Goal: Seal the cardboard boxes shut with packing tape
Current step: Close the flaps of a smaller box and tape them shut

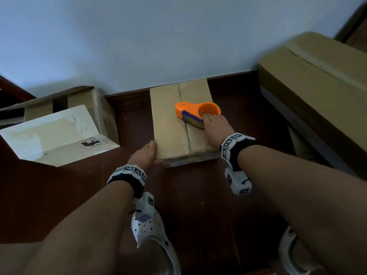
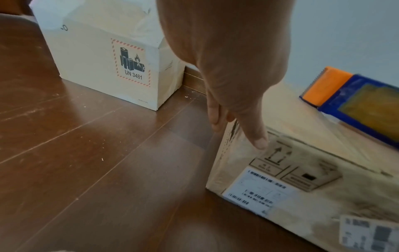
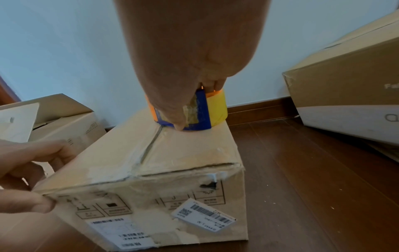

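A closed brown cardboard box stands on the floor against the wall, its top flaps meeting in a centre seam. On that seam sits an orange and blue tape dispenser. My right hand grips the dispenser from behind, thumb in its orange ring, fingers down its blue side. My left hand holds the box's near left corner, the thumb on the front face and the fingers along the left side.
A white box with a battery warning label stands left, with an open brown box behind it. A large brown box rises at right. Dark wooden floor lies in front, where my white clogs stand.
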`<state>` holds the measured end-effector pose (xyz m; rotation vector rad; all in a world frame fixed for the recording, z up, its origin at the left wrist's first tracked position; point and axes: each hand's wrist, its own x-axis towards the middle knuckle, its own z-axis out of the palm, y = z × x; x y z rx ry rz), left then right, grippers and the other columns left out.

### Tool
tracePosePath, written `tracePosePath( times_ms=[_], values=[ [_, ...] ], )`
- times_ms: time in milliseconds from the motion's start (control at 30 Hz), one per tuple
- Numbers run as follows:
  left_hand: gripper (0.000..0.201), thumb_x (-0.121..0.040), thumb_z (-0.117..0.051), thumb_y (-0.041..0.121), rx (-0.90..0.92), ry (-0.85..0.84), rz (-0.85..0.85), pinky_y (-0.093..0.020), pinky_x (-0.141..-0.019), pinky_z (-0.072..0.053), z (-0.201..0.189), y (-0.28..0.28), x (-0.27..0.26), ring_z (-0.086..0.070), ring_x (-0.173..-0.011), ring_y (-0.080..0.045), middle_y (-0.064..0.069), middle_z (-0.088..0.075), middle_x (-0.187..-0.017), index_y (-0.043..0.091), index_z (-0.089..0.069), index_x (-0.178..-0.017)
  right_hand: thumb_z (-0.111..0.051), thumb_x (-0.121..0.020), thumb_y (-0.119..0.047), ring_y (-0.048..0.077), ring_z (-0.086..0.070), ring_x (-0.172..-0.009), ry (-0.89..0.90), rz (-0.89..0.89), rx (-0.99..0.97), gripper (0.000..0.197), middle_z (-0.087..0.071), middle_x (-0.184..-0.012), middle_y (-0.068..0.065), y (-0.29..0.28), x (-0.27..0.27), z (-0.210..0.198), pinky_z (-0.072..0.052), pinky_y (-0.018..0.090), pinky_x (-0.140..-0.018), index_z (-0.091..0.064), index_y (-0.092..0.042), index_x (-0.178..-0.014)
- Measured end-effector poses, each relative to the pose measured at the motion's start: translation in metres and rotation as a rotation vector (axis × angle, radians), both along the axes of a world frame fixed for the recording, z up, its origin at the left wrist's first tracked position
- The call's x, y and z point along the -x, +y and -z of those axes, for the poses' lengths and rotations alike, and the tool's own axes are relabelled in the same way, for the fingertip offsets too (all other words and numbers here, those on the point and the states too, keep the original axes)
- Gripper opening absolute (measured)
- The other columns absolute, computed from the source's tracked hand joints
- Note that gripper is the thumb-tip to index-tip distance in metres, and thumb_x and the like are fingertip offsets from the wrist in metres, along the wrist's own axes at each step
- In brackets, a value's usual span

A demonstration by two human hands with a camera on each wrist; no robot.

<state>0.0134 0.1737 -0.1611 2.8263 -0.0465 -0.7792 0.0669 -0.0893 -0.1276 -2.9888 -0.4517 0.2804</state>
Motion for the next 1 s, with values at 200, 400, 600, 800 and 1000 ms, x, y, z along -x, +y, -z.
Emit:
tracePosePath(
  times_ms=[200,400,600,800,1000],
  values=[
    [0.068,-0.085,-0.069,0.036,-0.039,-0.050,-0.018,-0.052,-0.085,-0.050,0.001,-0.008,-0.003,-0.061,-0.101,-0.041,-0.011,-0.025,-0.147,0.015,-0.028,-0.135,-0.054,-0.095,-0.031,0.029,-0.058,-0.104,0.058,0.028,0.073,0.038,-0.059,-0.115,0.010,0.003,-0.008,-0.012,-0.041,0.037,-0.083,-0.043,-0.009,-0.124],
    [0.107,-0.085,-0.060,-0.003,0.082,-0.094,0.142,-0.044,-0.097,-0.050,0.015,-0.026,-0.020,-0.053,-0.122,-0.035,0.003,0.028,-0.158,0.058,0.005,-0.144,-0.046,-0.097,-0.043,0.028,-0.058,-0.104,0.181,0.105,0.113,0.041,-0.059,-0.117,0.011,-0.012,0.006,-0.001,-0.047,0.036,-0.078,-0.054,-0.009,-0.118],
    [0.109,-0.082,-0.058,-0.007,0.043,-0.102,0.251,-0.041,-0.087,-0.055,0.011,-0.107,-0.047,-0.060,-0.110,-0.036,-0.001,0.027,-0.158,0.058,0.006,-0.143,-0.044,-0.099,-0.039,0.034,-0.060,-0.099,0.131,0.353,-0.038,0.036,-0.061,-0.110,0.014,-0.076,0.016,-0.021,-0.045,0.039,-0.080,-0.049,-0.005,-0.113],
    [0.087,-0.079,-0.075,0.026,0.232,-0.011,0.391,-0.037,-0.105,-0.044,0.009,-0.206,-0.066,-0.043,-0.132,-0.036,-0.007,0.009,-0.157,0.044,-0.023,-0.147,-0.042,-0.100,-0.038,0.032,-0.058,-0.105,0.129,0.434,-0.014,0.035,-0.059,-0.113,0.012,-0.132,0.025,-0.044,-0.043,0.041,-0.091,-0.051,-0.007,-0.116],
    [0.065,-0.090,-0.062,0.014,0.289,-0.058,0.558,-0.028,-0.104,-0.036,-0.022,-0.216,-0.063,-0.041,-0.135,-0.024,-0.003,-0.011,-0.161,0.022,-0.035,-0.149,-0.041,-0.100,-0.039,0.029,-0.061,-0.098,0.115,0.447,-0.001,0.034,-0.061,-0.108,0.010,-0.133,0.032,-0.050,-0.045,0.039,-0.085,-0.051,-0.008,-0.111]
  ],
)
